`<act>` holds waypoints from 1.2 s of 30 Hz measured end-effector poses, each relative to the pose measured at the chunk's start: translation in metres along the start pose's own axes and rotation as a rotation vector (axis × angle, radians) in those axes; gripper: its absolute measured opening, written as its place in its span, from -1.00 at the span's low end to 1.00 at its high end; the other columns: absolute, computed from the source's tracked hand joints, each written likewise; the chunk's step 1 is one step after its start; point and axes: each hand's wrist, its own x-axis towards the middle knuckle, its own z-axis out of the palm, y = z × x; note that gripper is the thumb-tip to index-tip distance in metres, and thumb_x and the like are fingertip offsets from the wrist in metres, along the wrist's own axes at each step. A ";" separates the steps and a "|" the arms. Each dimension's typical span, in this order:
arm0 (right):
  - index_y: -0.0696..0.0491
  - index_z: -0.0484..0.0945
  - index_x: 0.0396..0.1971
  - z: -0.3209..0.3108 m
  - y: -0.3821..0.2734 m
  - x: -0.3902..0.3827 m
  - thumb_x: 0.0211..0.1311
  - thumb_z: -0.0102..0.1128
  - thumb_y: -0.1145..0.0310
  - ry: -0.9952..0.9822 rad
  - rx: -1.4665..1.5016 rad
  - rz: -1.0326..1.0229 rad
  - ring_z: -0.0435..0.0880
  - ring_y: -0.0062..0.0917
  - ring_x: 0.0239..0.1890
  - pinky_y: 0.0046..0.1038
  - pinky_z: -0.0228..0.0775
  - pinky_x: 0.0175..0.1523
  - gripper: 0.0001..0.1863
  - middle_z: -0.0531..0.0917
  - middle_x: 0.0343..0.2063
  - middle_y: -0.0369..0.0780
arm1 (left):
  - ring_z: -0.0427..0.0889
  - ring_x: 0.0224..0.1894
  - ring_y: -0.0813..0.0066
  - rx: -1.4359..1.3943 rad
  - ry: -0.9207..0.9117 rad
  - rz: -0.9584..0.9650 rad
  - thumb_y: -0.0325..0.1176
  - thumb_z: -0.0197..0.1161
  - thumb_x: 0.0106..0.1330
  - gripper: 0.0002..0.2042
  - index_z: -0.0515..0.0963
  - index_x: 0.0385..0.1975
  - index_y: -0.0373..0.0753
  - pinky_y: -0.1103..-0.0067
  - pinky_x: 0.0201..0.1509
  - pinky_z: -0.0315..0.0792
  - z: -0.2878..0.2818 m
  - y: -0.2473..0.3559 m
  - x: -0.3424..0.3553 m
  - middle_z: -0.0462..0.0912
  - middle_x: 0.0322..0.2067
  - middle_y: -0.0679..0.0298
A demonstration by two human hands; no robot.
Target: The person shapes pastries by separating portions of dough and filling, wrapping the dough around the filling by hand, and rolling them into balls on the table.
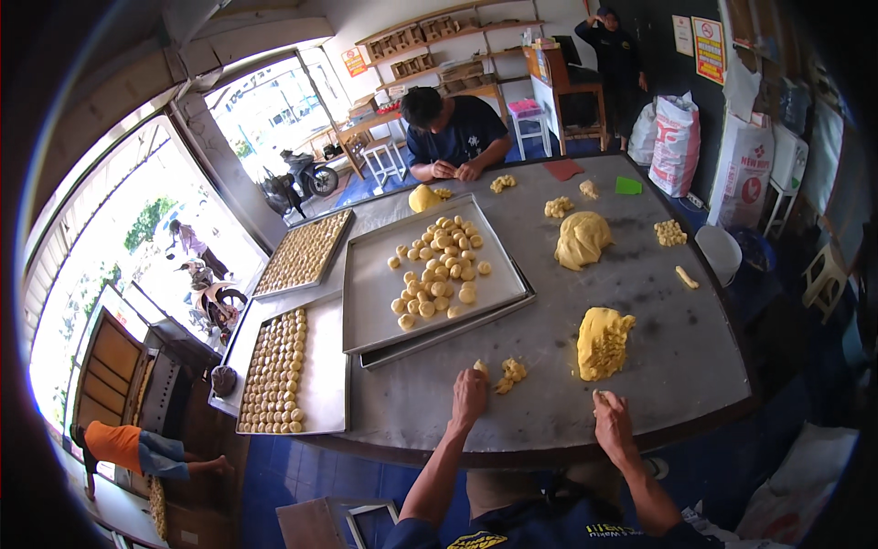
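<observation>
My left hand (470, 399) is closed at the table's near edge, with a small piece of yellow dough (480, 367) at its fingertips. Beside it lies a little heap of dough bits (509, 375). To the right, my right hand (613, 423) is curled, and a small pale bit shows at its fingertips, too small to name. Just beyond that hand sits a large yellow dough lump (604, 343) with a rough, torn right side. In front of my left hand, a metal tray (375, 320) carries many loose round dough balls (439, 265).
Trays of dough balls in rows (274, 375) stand at the left. Farther back are a smooth dough mound (583, 240), small dough pieces (670, 233) and a green scraper (628, 186). A co-worker (457, 137) handles dough at the far side. A white bucket (720, 254) stands off the right edge.
</observation>
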 end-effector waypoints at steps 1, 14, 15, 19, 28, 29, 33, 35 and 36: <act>0.24 0.52 0.18 0.001 0.004 0.004 0.24 0.13 0.63 0.014 0.103 0.028 0.55 -0.08 0.00 -0.18 0.44 0.13 -0.54 0.58 -0.05 0.01 | 0.60 -0.06 -0.16 0.003 0.002 0.002 -0.48 0.18 0.35 -0.85 0.61 -0.15 -0.33 0.13 0.13 0.47 -0.002 0.003 0.001 0.64 -0.21 -0.10; 0.30 0.49 0.21 -0.001 0.035 -0.003 0.28 0.14 0.67 -0.019 0.107 0.110 0.53 -0.07 0.09 -0.19 0.43 0.19 -0.53 0.54 0.08 0.01 | 0.50 0.20 -0.08 0.110 -0.340 0.114 -0.58 0.13 0.21 -0.47 0.40 0.25 -0.26 0.22 0.30 0.38 -0.023 0.088 -0.069 0.42 0.25 -0.12; 0.30 0.49 0.21 -0.007 0.032 0.004 0.28 0.14 0.67 -0.028 0.108 0.116 0.53 -0.07 0.09 -0.19 0.43 0.19 -0.53 0.54 0.08 0.01 | 0.51 0.21 -0.06 -0.038 -0.424 0.063 -0.53 0.18 0.25 -0.54 0.46 0.20 -0.23 0.22 0.30 0.40 -0.027 0.112 -0.061 0.46 0.22 -0.10; 0.30 0.47 0.20 -0.017 0.020 0.021 0.34 0.13 0.61 0.005 0.095 0.153 0.53 -0.06 0.08 -0.17 0.42 0.18 -0.57 0.54 0.04 0.02 | 0.59 0.16 0.02 0.146 -0.317 0.137 -0.35 0.31 0.34 -0.77 0.64 -0.03 -0.16 0.23 0.24 0.48 0.003 0.098 -0.071 0.65 -0.01 0.00; 0.23 0.58 0.11 -0.018 0.009 0.015 0.24 0.14 0.63 0.062 0.007 0.034 0.55 -0.09 0.04 -0.20 0.40 0.19 -0.59 0.61 0.04 -0.05 | 0.49 0.11 0.02 0.387 -0.160 0.379 -0.15 0.28 0.34 -0.71 0.55 -0.21 -0.27 0.06 0.36 0.27 0.061 0.111 -0.021 0.56 -0.06 0.03; 0.23 0.61 0.06 -0.018 0.007 0.021 0.26 0.15 0.60 0.085 0.062 0.044 0.58 -0.12 -0.02 -0.21 0.42 0.12 -0.64 0.65 -0.05 -0.07 | 0.44 0.12 -0.01 0.435 -0.016 0.481 -0.14 0.27 0.34 -0.68 0.53 -0.16 -0.29 -0.02 0.42 0.17 0.071 0.101 -0.013 0.48 -0.01 0.01; 0.20 0.68 -0.06 0.000 0.035 0.021 0.29 0.15 0.55 0.103 -0.025 -0.004 0.59 -0.20 -0.14 -0.25 0.41 0.06 -0.74 0.68 -0.20 -0.12 | 0.31 0.29 -0.03 0.340 -0.147 0.516 -0.06 0.21 0.30 -0.56 0.47 -0.04 -0.32 -0.13 0.49 -0.06 0.093 0.095 -0.006 0.40 0.09 0.00; 0.18 0.70 -0.09 -0.001 0.033 0.022 0.29 0.16 0.54 0.095 -0.032 0.003 0.57 -0.20 -0.17 -0.24 0.42 0.04 -0.76 0.65 -0.26 -0.14 | 0.29 0.33 -0.01 0.351 -0.194 0.451 -0.07 0.19 0.26 -0.54 0.45 -0.01 -0.32 -0.13 0.50 -0.10 0.090 0.087 -0.004 0.38 0.11 0.01; 0.17 0.70 -0.09 -0.003 0.034 0.024 0.28 0.17 0.53 0.035 -0.091 -0.022 0.57 -0.21 -0.16 -0.23 0.43 0.03 -0.76 0.63 -0.29 -0.14 | 0.29 0.33 0.00 0.310 -0.247 0.581 -0.07 0.17 0.26 -0.54 0.45 -0.01 -0.32 -0.13 0.50 -0.11 0.086 0.083 -0.002 0.38 0.11 0.02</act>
